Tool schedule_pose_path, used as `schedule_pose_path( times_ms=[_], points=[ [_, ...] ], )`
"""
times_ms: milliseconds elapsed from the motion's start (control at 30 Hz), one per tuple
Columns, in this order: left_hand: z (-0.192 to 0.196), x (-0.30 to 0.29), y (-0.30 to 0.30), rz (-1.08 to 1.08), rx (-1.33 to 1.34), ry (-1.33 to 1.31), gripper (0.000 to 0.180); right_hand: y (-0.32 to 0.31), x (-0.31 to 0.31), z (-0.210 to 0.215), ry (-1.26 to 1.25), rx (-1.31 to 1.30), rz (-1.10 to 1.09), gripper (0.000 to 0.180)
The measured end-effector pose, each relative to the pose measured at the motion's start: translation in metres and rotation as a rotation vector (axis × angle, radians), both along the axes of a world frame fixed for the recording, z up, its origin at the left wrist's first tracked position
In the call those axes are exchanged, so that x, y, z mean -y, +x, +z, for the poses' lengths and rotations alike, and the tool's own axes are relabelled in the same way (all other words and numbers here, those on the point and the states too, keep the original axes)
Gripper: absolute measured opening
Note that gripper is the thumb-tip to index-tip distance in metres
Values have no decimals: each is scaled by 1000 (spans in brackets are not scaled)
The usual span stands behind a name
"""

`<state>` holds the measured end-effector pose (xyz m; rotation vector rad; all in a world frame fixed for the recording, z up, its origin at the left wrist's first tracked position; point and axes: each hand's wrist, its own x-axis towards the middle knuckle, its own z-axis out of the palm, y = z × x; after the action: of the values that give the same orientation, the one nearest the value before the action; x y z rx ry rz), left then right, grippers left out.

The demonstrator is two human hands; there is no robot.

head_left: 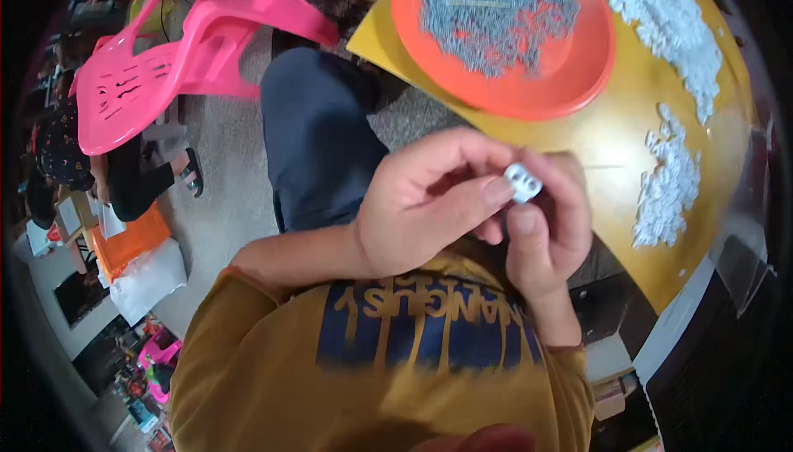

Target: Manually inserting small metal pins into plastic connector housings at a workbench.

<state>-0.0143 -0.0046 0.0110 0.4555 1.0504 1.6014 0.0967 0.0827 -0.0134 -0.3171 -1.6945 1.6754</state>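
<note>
In front of my chest, a small white terminal block (523, 183) with dark round holes is pinched at the thumb and fingertips of my left hand (429, 204). My right hand (552, 225) is closed around the block's other side, its index finger curled behind and its thumb tip just below. Whether the right fingers also hold some smaller part is hidden. Beyond my hands, a round orange-red plate (570, 97) bears a heap of small grey metal pieces (496, 18), too fine to tell exactly.
The yellow table (611, 150) carries a large pile of white pieces (661, 18) at the far right. Nearer is a smaller white pile (667, 179). A pink plastic chair (132, 92) stands at left, close to a seated person (78, 150) and an orange bag (136, 241).
</note>
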Motion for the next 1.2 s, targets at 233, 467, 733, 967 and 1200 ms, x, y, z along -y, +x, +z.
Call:
schedule_pose_path(
  times_ms=[233, 467, 733, 967, 1200],
  points=[
    [2, -8, -2, -52, 76, 19, 23, 1, -14, -4, 36, -49, 23, 38],
    [1, 1, 1, -86, -89, 76, 24, 4, -6, -3, 75, -26, -25, 33],
    [-1, 7, 4, -10, -154, 147, 26, 5, 1, -6, -1, -52, -15, 33],
    [1, 9, 5, 52, -182, 166, 24, 1, 1, -5, 52, -105, 35, 36],
    [1, 11, 5, 76, -196, 151, 24, 2, 0, -7, 131, -63, 24, 37]
  ],
)
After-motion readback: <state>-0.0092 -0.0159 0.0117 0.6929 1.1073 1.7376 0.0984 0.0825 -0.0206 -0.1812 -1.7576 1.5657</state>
